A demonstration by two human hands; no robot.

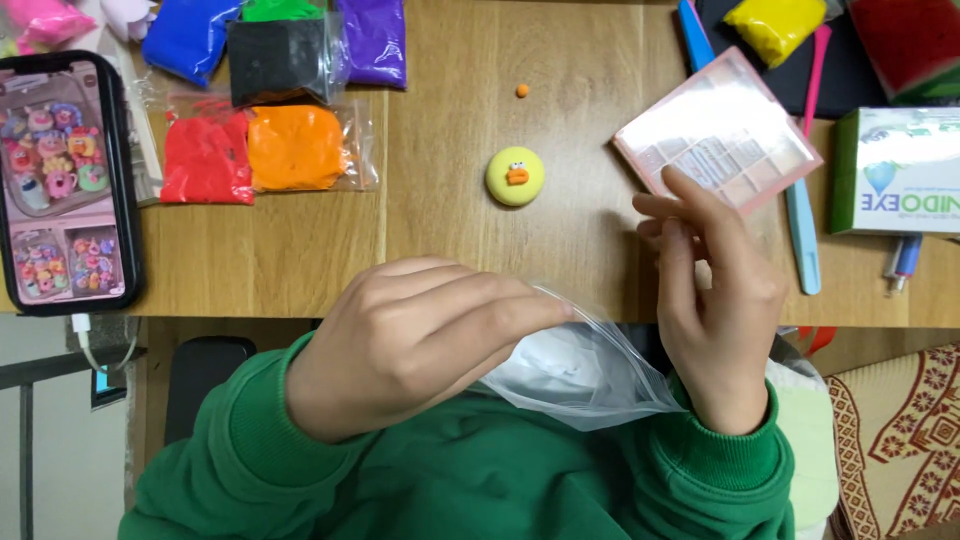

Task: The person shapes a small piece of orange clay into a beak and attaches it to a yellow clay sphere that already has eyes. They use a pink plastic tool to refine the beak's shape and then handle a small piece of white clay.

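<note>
You are pinching the top edge of a clear zip bag (575, 375) holding white clay with your left hand (410, 340), its fingers curled tight. Your right hand (715, 300) is gripping the bag's other side. The bag is hanging below the yellow duck-faced clay ball (515, 176), just off the wooden table (450, 230).
</note>
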